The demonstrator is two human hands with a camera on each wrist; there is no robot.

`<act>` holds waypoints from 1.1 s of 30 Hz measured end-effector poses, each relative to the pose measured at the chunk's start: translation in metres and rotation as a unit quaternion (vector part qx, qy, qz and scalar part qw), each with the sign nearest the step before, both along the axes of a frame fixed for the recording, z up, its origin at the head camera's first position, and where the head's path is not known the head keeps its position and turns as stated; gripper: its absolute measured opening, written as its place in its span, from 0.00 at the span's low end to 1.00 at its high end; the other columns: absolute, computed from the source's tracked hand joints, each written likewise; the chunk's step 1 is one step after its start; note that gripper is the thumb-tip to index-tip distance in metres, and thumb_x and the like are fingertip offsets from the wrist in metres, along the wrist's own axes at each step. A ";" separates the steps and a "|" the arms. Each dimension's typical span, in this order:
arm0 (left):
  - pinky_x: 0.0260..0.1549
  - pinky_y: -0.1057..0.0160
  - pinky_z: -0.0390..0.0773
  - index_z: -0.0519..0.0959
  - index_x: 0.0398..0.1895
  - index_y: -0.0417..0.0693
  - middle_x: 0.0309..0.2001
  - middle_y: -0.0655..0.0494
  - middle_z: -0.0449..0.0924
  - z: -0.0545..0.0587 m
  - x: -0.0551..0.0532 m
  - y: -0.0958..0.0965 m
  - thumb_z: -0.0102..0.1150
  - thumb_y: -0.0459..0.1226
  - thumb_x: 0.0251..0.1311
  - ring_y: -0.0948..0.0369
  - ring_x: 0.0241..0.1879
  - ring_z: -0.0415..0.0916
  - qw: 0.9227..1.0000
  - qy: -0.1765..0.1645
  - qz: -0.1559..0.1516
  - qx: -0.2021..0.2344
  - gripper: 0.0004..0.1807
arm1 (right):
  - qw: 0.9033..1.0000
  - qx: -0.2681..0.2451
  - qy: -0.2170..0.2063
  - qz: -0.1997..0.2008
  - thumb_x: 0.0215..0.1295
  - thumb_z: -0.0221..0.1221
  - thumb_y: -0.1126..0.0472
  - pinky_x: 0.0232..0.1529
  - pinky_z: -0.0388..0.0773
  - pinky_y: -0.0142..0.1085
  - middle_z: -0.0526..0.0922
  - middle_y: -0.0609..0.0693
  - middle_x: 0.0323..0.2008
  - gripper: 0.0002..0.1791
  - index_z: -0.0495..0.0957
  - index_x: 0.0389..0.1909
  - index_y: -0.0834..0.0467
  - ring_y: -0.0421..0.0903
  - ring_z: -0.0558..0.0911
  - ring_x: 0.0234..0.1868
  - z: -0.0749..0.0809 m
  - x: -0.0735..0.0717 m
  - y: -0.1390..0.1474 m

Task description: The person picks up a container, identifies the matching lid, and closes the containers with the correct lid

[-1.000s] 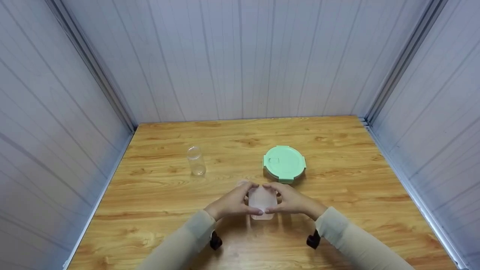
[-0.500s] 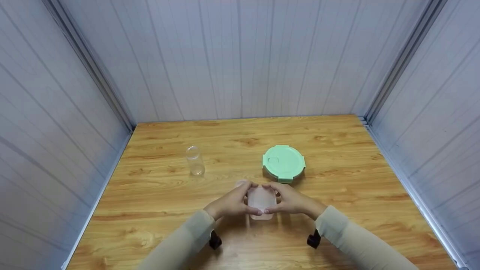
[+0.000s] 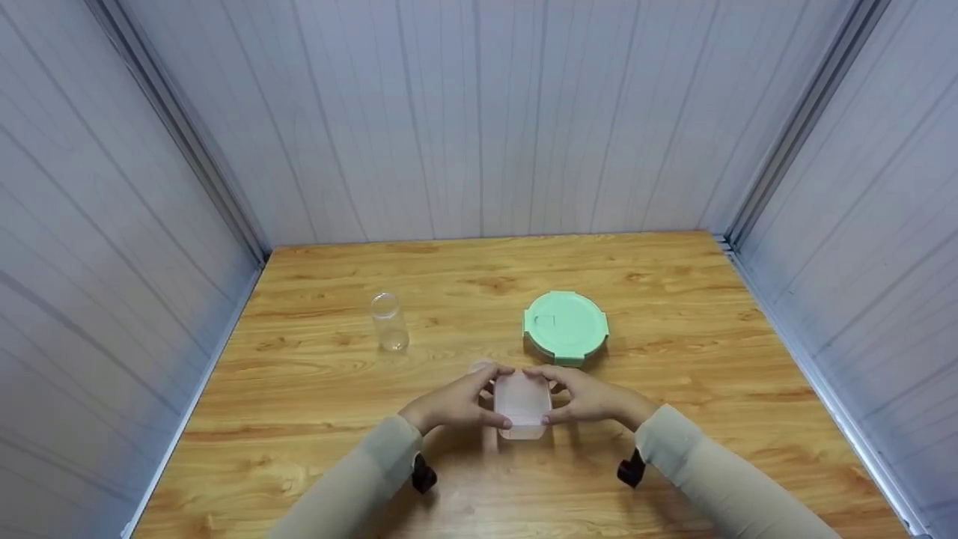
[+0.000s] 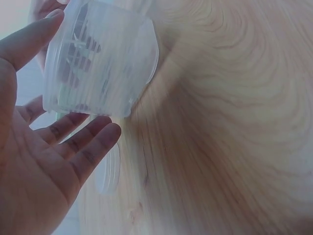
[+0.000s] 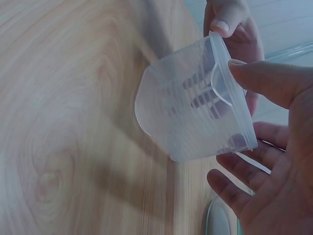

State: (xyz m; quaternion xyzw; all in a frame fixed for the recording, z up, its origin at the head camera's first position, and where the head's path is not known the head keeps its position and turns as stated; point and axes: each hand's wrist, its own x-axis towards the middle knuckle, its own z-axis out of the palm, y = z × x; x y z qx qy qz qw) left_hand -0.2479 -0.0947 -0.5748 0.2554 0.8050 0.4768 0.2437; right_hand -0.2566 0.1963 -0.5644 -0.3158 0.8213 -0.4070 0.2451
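Note:
A translucent, box-shaped plastic container with a lid stands between my two hands near the front middle of the table. My left hand holds its left side, with the thumb at the lid's rim and the fingers toward the far side. Mirroring it, my right hand holds the right side, its thumb on the lid's edge in the right wrist view. Seen from the left wrist, the container shows fingers dimly through its ribbed-looking walls. A small clear round lid lies just beyond the left fingers, partly hidden in the head view.
A clear cylindrical jar stands at the back left of the wooden table. Behind my right hand is a round bowl with a green clip lid. Pale panel walls enclose the table at the back and both sides.
Both thumbs have drawn apart from the middle of the container's near edge to its two corners, and the wrists have shifted slightly outward. The container has stayed in place.

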 end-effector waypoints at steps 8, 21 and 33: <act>0.68 0.47 0.80 0.67 0.80 0.54 0.69 0.51 0.73 -0.002 0.001 0.000 0.81 0.43 0.61 0.51 0.67 0.75 1.000 -0.006 0.013 -0.001 0.46 | 1.000 -0.004 -0.020 -0.001 0.69 0.72 0.62 0.71 0.76 0.64 0.70 0.67 0.74 0.47 0.60 0.84 0.61 0.71 0.76 0.70 0.002 0.000 0.003; 0.71 0.43 0.77 0.65 0.81 0.45 0.70 0.48 0.71 -0.005 -0.002 -0.001 0.78 0.36 0.62 0.48 0.68 0.73 0.999 -0.020 0.006 0.034 0.46 | 0.998 -0.065 -0.022 -0.018 0.66 0.74 0.66 0.69 0.77 0.66 0.73 0.71 0.71 0.46 0.63 0.80 0.69 0.69 0.77 0.68 -0.008 -0.001 0.004; 0.71 0.43 0.76 0.67 0.81 0.41 0.74 0.43 0.70 -0.011 -0.006 -0.007 0.60 0.37 0.79 0.44 0.71 0.72 0.998 -0.009 0.002 0.063 0.31 | 0.993 -0.112 -0.020 -0.034 0.78 0.61 0.68 0.69 0.79 0.57 0.78 0.72 0.67 0.28 0.68 0.73 0.73 0.69 0.77 0.68 -0.015 -0.003 0.006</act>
